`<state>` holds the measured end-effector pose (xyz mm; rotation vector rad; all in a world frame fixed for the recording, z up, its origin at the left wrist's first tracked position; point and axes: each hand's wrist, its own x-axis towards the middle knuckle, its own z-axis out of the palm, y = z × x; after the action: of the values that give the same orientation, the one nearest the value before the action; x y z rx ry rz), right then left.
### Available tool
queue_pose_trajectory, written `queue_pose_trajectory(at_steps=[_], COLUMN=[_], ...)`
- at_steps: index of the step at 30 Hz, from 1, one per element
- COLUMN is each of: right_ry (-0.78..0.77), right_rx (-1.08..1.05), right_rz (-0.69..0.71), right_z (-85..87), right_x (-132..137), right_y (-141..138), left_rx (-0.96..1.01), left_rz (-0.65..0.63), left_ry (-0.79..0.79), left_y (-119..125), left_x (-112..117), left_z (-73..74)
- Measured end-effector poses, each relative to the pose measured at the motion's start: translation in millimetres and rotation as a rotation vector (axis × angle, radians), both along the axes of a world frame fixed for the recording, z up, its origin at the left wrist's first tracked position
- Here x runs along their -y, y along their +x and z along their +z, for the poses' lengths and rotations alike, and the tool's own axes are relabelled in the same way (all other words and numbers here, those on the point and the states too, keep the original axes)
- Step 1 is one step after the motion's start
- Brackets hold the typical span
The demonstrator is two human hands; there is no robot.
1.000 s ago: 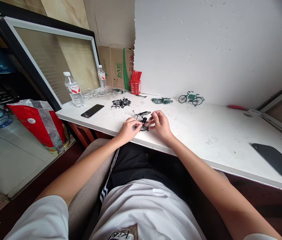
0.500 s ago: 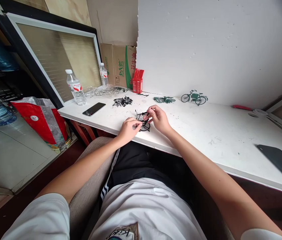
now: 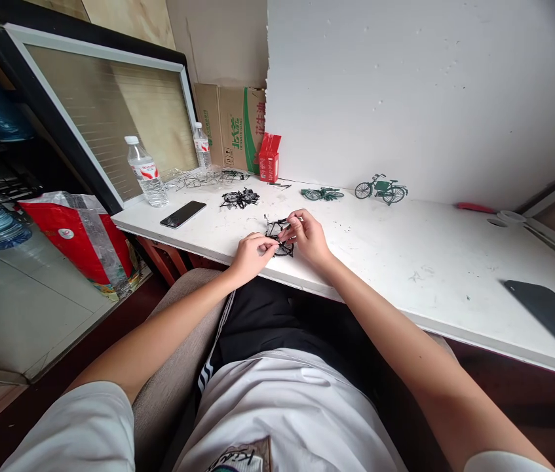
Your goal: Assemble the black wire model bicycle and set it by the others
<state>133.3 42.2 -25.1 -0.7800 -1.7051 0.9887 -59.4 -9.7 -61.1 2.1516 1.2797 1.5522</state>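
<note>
A small black model bicycle is at the front edge of the white table, partly covered by my fingers. My left hand pinches it from the left, fingertips pressed together close to a wheel. From the right, my right hand has thumb and fingertips closed at the bicycle's frame; any tiny part between them is too small to make out. Farther back lies a cluster of black bicycle parts. Green bicycle parts lie beyond my right hand, and a green model bicycle stands upright near the wall.
On the left of the white table are a phone and a water bottle. A second bottle, a red box and a cardboard carton stand at the back. A dark flat object lies far right.
My right hand has shifted slightly down and left, closer to my left hand at the bicycle. The whole view has moved a little; the other things on the table stay put.
</note>
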Motion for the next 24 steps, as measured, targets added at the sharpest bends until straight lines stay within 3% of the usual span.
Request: queue_pose_trajectory(at_steps=[24], right_ry=[0.126], right_rx=[0.049], right_rz=[-0.003], right_z=[-0.3], right_x=[2.8], right_y=[1.1], left_rx=[-0.063], left_rz=[0.017], left_ry=[0.018], left_y=[3.1], left_x=[3.8], left_z=[7.5])
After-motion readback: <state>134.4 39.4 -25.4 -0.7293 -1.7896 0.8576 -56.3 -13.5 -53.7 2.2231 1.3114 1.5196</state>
